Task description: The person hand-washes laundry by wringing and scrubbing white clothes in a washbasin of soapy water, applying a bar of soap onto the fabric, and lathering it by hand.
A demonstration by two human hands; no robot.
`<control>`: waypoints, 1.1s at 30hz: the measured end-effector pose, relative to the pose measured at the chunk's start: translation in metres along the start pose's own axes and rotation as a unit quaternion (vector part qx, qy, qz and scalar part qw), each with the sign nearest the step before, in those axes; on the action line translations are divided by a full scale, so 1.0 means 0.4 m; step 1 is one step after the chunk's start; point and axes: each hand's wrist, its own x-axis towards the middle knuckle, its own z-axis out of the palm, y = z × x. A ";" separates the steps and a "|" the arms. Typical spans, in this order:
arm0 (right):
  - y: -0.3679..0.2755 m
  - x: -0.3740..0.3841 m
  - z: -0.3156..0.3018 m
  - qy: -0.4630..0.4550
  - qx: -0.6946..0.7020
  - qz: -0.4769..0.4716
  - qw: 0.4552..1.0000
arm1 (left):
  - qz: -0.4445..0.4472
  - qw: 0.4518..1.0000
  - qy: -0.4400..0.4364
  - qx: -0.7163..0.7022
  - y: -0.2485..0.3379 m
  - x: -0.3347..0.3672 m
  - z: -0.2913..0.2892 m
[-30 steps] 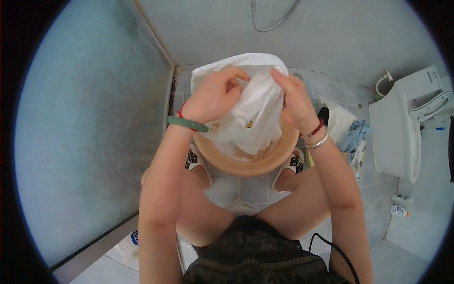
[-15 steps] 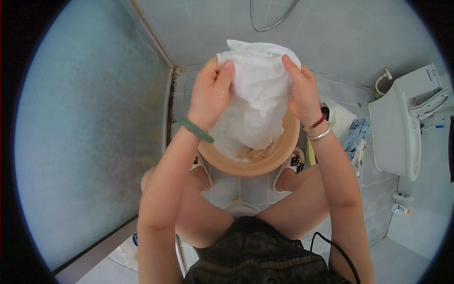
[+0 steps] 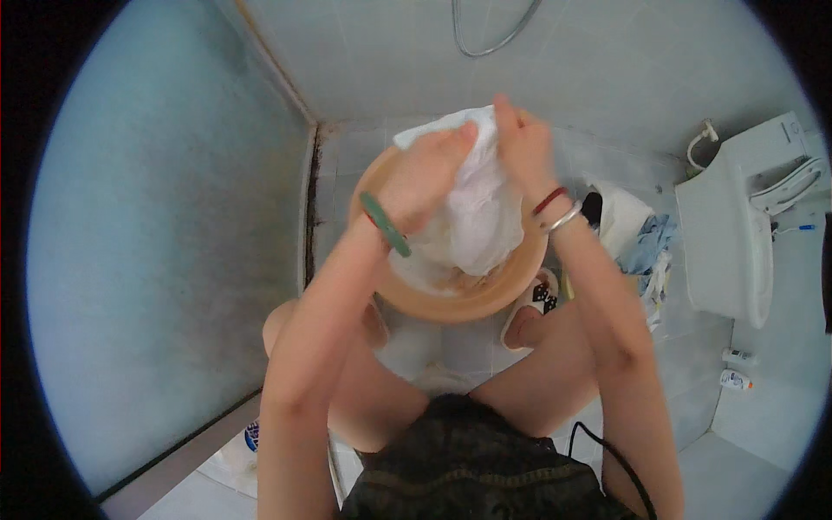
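The white cloth (image 3: 487, 212) hangs near the centre of the frame, gathered at its top between two hands, its lower bulk drooping over the peach-coloured plastic basin (image 3: 455, 310). It looks soft and limp, and probably wet, so it likely weighs more than its thin weave suggests and may slip a little through bare fingers. Nothing about it seems stiff or brittle; a bunched fold near the upper edge, gripped with thumbs on top, should be the surest hold, with the sagging part left to swing freely.

The left hand (image 3: 429, 173), motion-blurred, has its thumb pressed on the cloth and its fingers curled around the left side of the gathered part. The right hand (image 3: 524, 147) closes on the upper right edge, thumb pointing toward the top of the frame.

The cloth is plain white, creased lengthwise below the hands, with a flatter flap at upper left and a rounded, puffy lower end.
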 end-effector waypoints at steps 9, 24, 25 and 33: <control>-0.051 -0.014 -0.069 -0.112 0.352 0.167 0.914 | 0.081 0.996 0.029 0.032 0.054 0.005 -0.087; -0.065 0.050 -0.080 -0.213 0.671 0.421 0.572 | 0.114 0.945 -0.002 0.306 -0.025 -0.031 -0.067; -0.066 0.058 -0.088 -0.199 0.684 0.415 0.566 | 0.114 0.945 -0.004 0.306 -0.026 -0.033 -0.063; -0.009 0.092 -0.143 -0.189 0.676 0.328 0.633 | 0.120 0.985 -0.007 0.122 0.064 -0.048 -0.070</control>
